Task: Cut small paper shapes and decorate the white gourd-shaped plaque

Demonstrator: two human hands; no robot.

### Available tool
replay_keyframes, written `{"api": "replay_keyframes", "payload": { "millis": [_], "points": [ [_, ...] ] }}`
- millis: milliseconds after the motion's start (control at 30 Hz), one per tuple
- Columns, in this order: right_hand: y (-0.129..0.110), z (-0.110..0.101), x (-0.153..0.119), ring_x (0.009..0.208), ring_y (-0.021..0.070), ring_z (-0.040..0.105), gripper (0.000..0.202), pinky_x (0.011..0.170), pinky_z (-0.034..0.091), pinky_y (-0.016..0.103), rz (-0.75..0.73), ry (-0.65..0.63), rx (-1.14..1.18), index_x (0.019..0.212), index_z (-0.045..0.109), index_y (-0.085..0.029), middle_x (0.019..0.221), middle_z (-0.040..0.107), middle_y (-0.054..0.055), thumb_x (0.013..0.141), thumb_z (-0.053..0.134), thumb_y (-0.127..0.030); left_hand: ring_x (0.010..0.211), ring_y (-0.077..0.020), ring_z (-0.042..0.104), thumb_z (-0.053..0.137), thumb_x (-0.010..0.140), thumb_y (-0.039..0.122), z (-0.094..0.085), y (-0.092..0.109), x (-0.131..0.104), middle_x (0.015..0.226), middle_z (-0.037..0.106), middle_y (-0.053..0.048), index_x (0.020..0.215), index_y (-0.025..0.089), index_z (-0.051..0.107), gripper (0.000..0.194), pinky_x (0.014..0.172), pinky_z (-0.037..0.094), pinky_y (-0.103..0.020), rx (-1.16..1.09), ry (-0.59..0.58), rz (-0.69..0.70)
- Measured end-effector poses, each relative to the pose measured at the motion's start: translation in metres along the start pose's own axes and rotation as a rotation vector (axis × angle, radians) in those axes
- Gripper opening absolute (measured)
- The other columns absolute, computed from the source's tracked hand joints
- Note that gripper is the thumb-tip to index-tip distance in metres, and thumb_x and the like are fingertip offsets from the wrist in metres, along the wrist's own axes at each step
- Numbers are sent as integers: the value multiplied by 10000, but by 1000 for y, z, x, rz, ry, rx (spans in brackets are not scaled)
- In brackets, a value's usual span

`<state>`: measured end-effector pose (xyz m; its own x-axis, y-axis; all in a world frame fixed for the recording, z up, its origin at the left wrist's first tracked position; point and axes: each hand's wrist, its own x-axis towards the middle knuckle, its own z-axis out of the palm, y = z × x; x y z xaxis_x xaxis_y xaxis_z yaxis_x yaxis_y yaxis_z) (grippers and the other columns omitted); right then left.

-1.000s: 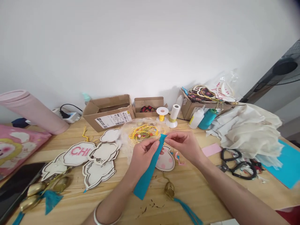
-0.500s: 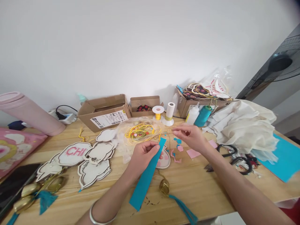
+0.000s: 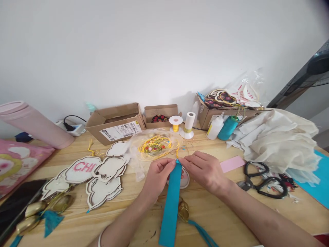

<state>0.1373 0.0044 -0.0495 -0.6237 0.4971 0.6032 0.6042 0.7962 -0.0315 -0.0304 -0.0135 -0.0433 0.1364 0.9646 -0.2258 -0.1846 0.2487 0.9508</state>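
A long blue strip (image 3: 170,204), paper or felt, hangs down toward the table's front edge. My left hand (image 3: 159,175) pinches its top end from the left. My right hand (image 3: 203,169) is closed on the same end, the fingertips of both hands nearly meeting; the top edge looks folded over a little. Behind the strip, partly covered, lies a pale rounded plaque (image 3: 185,181) with pink on it. Below that rests a gold bead (image 3: 183,210) with a blue tassel (image 3: 204,232). A yellow cord loop (image 3: 177,149) shows just above the fingertips.
Scissors (image 3: 264,180) with black handles and a pink strip (image 3: 232,164) lie to the right. Several white plaques (image 3: 106,188) are on the left. Yellow cords (image 3: 154,144), spools (image 3: 188,125), a glue bottle (image 3: 215,127) and cardboard boxes (image 3: 113,125) stand behind; white cloth (image 3: 280,137) is heaped at right.
My right hand has come left and down onto the strip's top end. The strip now hangs more upright. Small blue and pink scraps near the plaque are no longer visible.
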Motion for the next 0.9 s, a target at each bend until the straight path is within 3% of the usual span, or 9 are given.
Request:
{"api": "replay_keyframes", "payload": {
  "millis": [167, 367, 533, 667, 900],
  "points": [
    [-6, -4, 4, 652, 185, 552, 229, 539, 424, 294, -18, -16, -48, 978, 635, -132, 789, 688, 90, 868, 435, -132, 531, -174, 625, 657, 684, 368, -4, -5, 4, 582, 675, -45, 718, 164, 692, 210, 521, 517, -271, 30, -7, 1],
    [-3, 2, 7, 667, 153, 581, 171, 611, 473, 281, 356, 135, 428, 909, 668, -186, 761, 690, 56, 841, 514, -219, 570, -164, 636, 669, 679, 309, -5, -1, 6, 607, 685, -35, 720, 171, 699, 147, 540, 509, -244, 87, 20, 69],
    [-7, 1, 9, 509, 116, 498, 133, 451, 411, 233, 623, 66, 752, 708, 694, -175, 605, 644, 30, 752, 619, -275, 587, -154, 627, 654, 691, 269, -5, -5, 5, 654, 697, -41, 749, 181, 710, 119, 543, 491, -228, 175, -62, 135],
    [-7, 3, 7, 420, 92, 455, 203, 366, 370, 215, 903, 10, 1109, 662, 674, -164, 546, 595, 1, 697, 650, -363, 591, -144, 613, 692, 651, 254, -4, -6, 4, 670, 695, -32, 779, 181, 714, 149, 539, 479, -218, 181, -69, 117],
    [-6, 4, 7, 465, 104, 483, 229, 415, 394, 219, 979, 8, 1156, 656, 674, -151, 516, 575, -3, 662, 673, -380, 578, -105, 596, 669, 688, 302, -2, -4, 3, 640, 691, -3, 826, 185, 723, 189, 554, 480, -190, 93, -128, -2]
  ]
}}
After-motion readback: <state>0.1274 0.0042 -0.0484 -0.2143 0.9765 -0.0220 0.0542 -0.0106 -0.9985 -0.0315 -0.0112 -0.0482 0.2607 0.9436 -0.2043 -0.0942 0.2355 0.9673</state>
